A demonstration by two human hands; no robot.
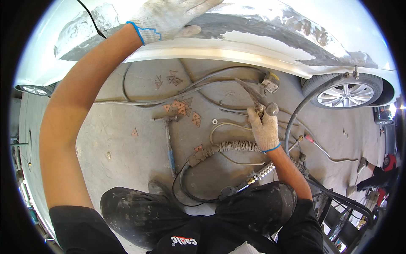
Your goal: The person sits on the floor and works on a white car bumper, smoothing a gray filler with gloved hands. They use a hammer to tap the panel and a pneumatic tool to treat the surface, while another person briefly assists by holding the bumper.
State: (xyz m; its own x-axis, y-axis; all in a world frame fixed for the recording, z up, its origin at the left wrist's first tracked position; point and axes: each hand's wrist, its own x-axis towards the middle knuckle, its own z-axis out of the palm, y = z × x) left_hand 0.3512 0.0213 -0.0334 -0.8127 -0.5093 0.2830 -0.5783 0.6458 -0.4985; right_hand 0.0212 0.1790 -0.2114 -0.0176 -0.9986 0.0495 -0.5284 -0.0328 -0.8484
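My left hand (171, 19), in a white knit glove with a blue cuff edge, lies with fingers stretched out against the white car side panel (237, 44). Bare grey metal and sanded patches run along that panel. Lower and to the right, my gloved right hand (265, 129) grips a hammer (259, 101) with a long tapered point and a round face. Its handle is mostly hidden by the fingers. Below the car's sill, another hammer (170, 144) with a blue handle rests on the floor, near several copper-coloured triangular pieces (181, 107).
Grey cables (160, 101) cross the concrete floor under the car's edge. A sleeved thick cable (224, 147) curves before my knees. A wheel (346, 94) stands at the right, beside a hanging cable (298, 110). A red-handled tool (310, 139) and a metal block (270, 82) lie nearby.
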